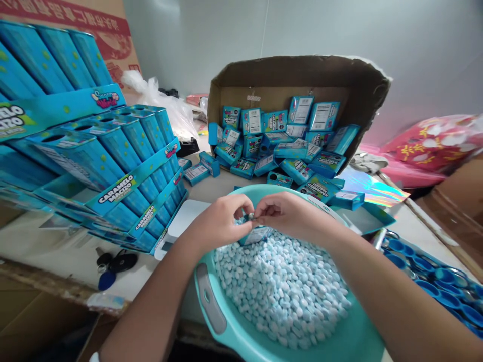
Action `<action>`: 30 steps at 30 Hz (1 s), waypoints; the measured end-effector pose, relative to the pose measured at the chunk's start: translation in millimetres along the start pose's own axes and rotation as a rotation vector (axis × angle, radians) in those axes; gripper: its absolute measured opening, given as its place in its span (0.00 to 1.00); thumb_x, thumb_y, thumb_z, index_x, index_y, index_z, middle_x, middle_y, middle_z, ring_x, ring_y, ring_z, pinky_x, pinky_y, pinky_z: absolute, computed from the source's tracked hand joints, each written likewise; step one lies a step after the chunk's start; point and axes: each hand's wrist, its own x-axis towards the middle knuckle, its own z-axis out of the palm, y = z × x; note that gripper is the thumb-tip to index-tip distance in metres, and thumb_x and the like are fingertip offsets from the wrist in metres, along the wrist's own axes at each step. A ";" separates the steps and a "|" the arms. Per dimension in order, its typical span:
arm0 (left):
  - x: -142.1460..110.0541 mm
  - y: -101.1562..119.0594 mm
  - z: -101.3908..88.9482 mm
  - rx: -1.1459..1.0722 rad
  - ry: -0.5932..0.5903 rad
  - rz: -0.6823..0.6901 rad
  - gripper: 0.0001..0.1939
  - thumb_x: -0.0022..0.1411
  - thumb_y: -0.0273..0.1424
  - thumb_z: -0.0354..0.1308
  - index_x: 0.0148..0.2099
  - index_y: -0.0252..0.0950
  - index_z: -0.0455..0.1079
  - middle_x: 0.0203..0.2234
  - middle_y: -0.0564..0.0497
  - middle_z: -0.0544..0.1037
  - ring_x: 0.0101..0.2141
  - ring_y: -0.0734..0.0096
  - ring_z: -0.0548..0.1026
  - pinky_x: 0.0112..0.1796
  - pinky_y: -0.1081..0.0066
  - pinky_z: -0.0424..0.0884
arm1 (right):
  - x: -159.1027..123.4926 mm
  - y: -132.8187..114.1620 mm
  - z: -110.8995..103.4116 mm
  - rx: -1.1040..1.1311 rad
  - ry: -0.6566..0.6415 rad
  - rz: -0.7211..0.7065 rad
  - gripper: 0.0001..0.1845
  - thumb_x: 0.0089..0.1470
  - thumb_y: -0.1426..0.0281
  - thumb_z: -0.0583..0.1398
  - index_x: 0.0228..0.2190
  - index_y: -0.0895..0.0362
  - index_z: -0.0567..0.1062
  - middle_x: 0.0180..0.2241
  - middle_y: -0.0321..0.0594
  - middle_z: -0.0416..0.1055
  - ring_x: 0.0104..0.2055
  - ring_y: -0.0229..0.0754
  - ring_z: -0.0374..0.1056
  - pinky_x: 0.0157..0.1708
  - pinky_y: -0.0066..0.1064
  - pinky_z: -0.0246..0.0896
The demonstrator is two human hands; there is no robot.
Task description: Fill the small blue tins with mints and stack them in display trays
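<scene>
Both hands meet above the far side of a turquoise tub heaped with small pale blue and white candies. Between them is a small blue candy box with a printed white panel, low over the candies. My left hand is closed on the box's left and top, thumb and fingers curled. The fingertips of my right hand pinch at the box's top edge, close to my left fingers. The top of the box is mostly hidden by my fingers.
Stacked display trays of blue boxes rise on the left, beside a white scale. A cardboard carton behind the tub spills more candy boxes. Keys lie left; blue round pieces fill a container at right.
</scene>
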 end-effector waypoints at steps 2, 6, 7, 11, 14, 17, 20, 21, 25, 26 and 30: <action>0.5 -2.2 -2.3 -0.026 -0.005 0.008 0.08 0.59 0.35 0.62 0.40 0.38 0.74 0.35 0.51 0.78 0.36 0.68 0.75 0.34 0.70 0.69 | 0.1 1.7 1.9 0.040 0.003 0.010 0.06 0.53 0.67 0.63 0.27 0.54 0.79 0.26 0.37 0.78 0.28 0.42 0.70 0.25 0.31 0.58; 1.3 -6.9 -7.2 -0.064 -0.002 0.071 0.08 0.59 0.35 0.65 0.40 0.38 0.77 0.37 0.51 0.81 0.41 0.66 0.77 0.40 0.71 0.71 | 1.0 0.6 7.9 0.007 0.086 0.024 0.05 0.52 0.68 0.63 0.25 0.53 0.77 0.25 0.37 0.76 0.26 0.41 0.68 0.23 0.31 0.57; 1.5 -7.8 -8.1 -0.064 -0.003 0.067 0.10 0.58 0.37 0.66 0.41 0.38 0.77 0.38 0.50 0.81 0.42 0.65 0.78 0.40 0.70 0.71 | 1.3 0.1 9.4 -0.014 0.121 0.021 0.05 0.51 0.68 0.63 0.25 0.53 0.76 0.25 0.37 0.75 0.26 0.41 0.68 0.23 0.31 0.57; 2.0 -8.9 -9.2 -0.059 -0.051 0.029 0.21 0.55 0.43 0.69 0.48 0.39 0.76 0.41 0.50 0.81 0.43 0.63 0.78 0.42 0.68 0.71 | 2.0 -0.7 9.7 0.013 0.162 0.041 0.09 0.50 0.64 0.66 0.26 0.53 0.72 0.23 0.36 0.73 0.26 0.41 0.68 0.22 0.30 0.56; 2.2 -8.6 -8.1 -0.028 -0.078 0.037 0.24 0.54 0.45 0.70 0.49 0.38 0.76 0.42 0.49 0.81 0.44 0.62 0.77 0.44 0.67 0.71 | 0.5 -1.0 0.0 0.171 0.087 0.043 0.09 0.52 0.63 0.65 0.30 0.53 0.72 0.27 0.36 0.74 0.28 0.42 0.70 0.25 0.31 0.60; 2.6 -9.1 -6.2 0.009 -0.105 0.094 0.20 0.58 0.45 0.67 0.47 0.38 0.77 0.43 0.49 0.81 0.45 0.62 0.77 0.46 0.67 0.70 | -2.5 -1.2 -13.5 0.160 0.131 -0.006 0.08 0.53 0.64 0.63 0.35 0.53 0.72 0.29 0.36 0.74 0.32 0.41 0.70 0.29 0.31 0.63; 2.9 -10.3 -4.1 0.038 -0.118 0.137 0.17 0.61 0.42 0.64 0.49 0.40 0.77 0.44 0.50 0.80 0.45 0.64 0.77 0.45 0.68 0.69 | -3.7 -0.2 -20.4 -0.147 0.203 0.010 0.07 0.54 0.64 0.63 0.34 0.52 0.73 0.33 0.36 0.74 0.36 0.42 0.70 0.31 0.31 0.61; 2.8 -10.6 -3.5 0.052 -0.113 0.144 0.16 0.62 0.41 0.64 0.49 0.40 0.77 0.44 0.50 0.80 0.45 0.65 0.77 0.45 0.68 0.69 | -3.3 0.3 -20.2 -0.233 0.188 0.027 0.07 0.53 0.64 0.63 0.35 0.52 0.73 0.35 0.36 0.75 0.37 0.42 0.70 0.32 0.31 0.60; 0.8 -9.2 -1.7 0.130 -0.091 0.169 0.13 0.62 0.40 0.63 0.44 0.38 0.75 0.40 0.51 0.79 0.43 0.65 0.76 0.42 0.69 0.68 | 1.6 3.1 -9.7 -0.318 0.051 0.056 0.08 0.51 0.65 0.62 0.35 0.53 0.75 0.38 0.37 0.76 0.40 0.45 0.70 0.37 0.34 0.61; 0.1 -8.6 -1.4 0.152 -0.086 0.183 0.12 0.62 0.40 0.63 0.43 0.37 0.75 0.39 0.51 0.79 0.42 0.65 0.76 0.42 0.69 0.68 | 3.4 4.6 -6.1 -0.301 0.033 0.049 0.07 0.51 0.66 0.61 0.34 0.53 0.75 0.37 0.37 0.76 0.40 0.45 0.71 0.38 0.35 0.61; -1.3 -9.0 -0.3 0.214 -0.072 0.261 0.16 0.63 0.40 0.61 0.49 0.36 0.73 0.43 0.48 0.79 0.45 0.63 0.76 0.44 0.69 0.68 | 11.3 14.7 5.3 -0.203 0.003 0.027 0.08 0.49 0.63 0.58 0.31 0.53 0.74 0.32 0.37 0.76 0.37 0.47 0.71 0.36 0.37 0.62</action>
